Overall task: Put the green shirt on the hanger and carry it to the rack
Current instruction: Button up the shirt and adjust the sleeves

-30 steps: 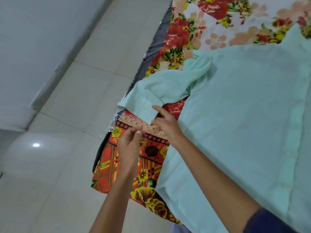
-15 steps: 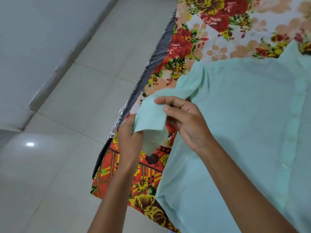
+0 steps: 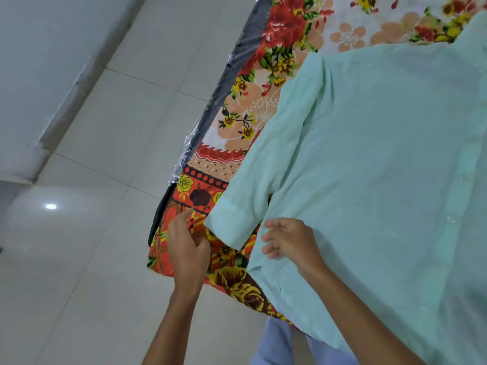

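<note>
Now both hands are off the cloth. The left hand (image 3: 188, 248) hovers over the floral bedsheet (image 3: 266, 109), its grip loose and empty, forefinger stretched toward the cuffed sleeve (image 3: 259, 180) and the other fingers half curled. The right hand (image 3: 290, 239) rests lightly on the green shirt (image 3: 382, 167) just beside the sleeve's cuff, fingers curled but pinching nothing that I can see.

Outward from the hands, the sleeve lies flat, running from the shoulder seam down to its folded cuff, which overhangs the orange border of the bedsheet. The shirt is spread face up on the bed (image 3: 232, 67), its button placket well to the far side of the sleeve. Beyond the bed's dark edge is tiled floor (image 3: 110, 133).

Half a second ago the sleeve was bunched between both hands, the left gripping the cuff and the right pulling at the fabric; a second ago it lay crumpled and folded back on itself. It has since been straightened and let go.

Judging by this, the shirt is being smoothed before hanging. No hanger or rack is in view, so the task proper looks barely begun.
</note>
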